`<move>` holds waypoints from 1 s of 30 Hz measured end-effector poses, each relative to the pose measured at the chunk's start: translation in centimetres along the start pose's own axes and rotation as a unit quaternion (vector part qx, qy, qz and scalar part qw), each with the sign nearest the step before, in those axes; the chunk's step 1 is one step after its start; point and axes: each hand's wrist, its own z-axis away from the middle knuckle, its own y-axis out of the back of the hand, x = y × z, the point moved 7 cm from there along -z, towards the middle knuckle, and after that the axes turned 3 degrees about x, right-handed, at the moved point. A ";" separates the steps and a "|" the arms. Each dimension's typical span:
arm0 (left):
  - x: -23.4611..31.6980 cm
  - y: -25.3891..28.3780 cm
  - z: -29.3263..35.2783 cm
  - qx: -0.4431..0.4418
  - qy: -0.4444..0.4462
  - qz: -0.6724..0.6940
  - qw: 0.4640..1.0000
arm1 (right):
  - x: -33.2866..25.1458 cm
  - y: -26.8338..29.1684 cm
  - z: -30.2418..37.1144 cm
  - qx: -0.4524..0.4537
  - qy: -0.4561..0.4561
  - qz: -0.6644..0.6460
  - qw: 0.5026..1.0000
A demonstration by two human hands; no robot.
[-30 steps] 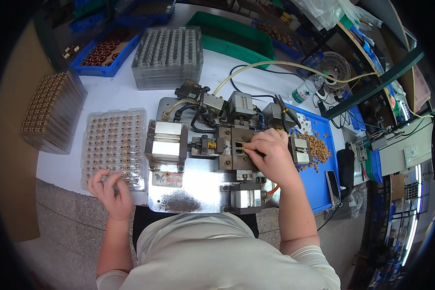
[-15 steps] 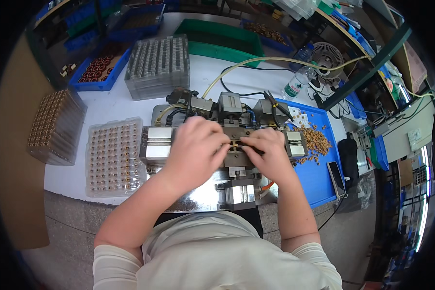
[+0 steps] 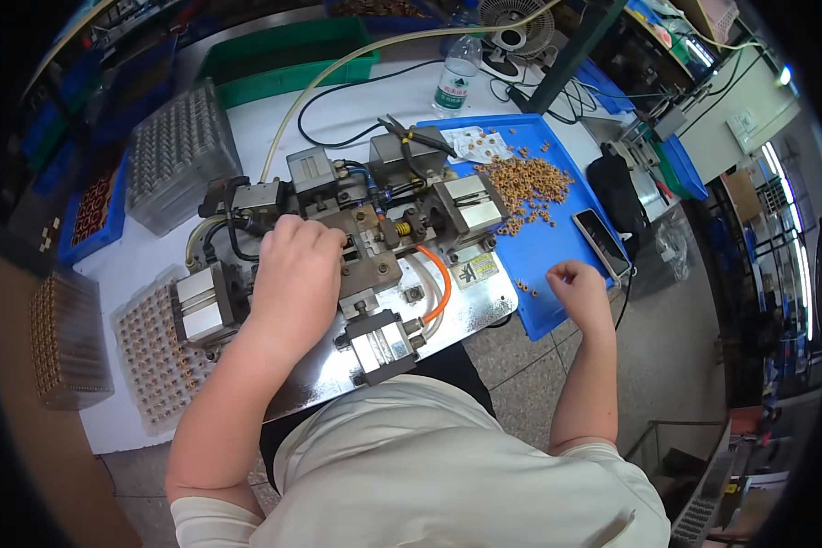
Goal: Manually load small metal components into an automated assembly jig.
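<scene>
Head view: centre block of the steel clamping fixture sits mid-bench, between the fixture's cylinder units. Left hand is at its left side, back of hand up, fingers bent together toward the block's slot. Tips mostly hidden, can't tell if they pinch a part.

Right hand is off the fixture, above the front right of the blue tray. Fingers curled, thumb and index drawn close together; can't tell if anything sits between them. A few loose brass-coloured rings lie just left of it.

Around the block: yellow coil spring on the right, silver cylinder unit in front with an orange hose looping off it. Pliers lie on the rear right of the fixture.

Blue tray also carries the main ring pile farther back, a white packet next to the pile, and a smartphone at the right edge.

Left of fixture: clear cavity tray filled with small parts, then a tray stack with brass-coloured parts. Behind: grey tray stack, green bin, water bottle, fan.
</scene>
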 end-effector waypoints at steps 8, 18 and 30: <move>-8.4 8.0 2.4 0.096 0.254 0.079 0.959 | 2.5 -3.9 1.0 -0.028 -0.012 -0.035 0.999; -22.6 10.7 20.2 -0.008 0.579 0.136 0.804 | 0.3 -1.2 -1.2 0.111 0.080 -0.129 0.982; -21.9 9.9 19.4 -0.004 0.487 -0.049 0.872 | -11.4 0.7 1.7 0.126 0.200 -0.198 0.951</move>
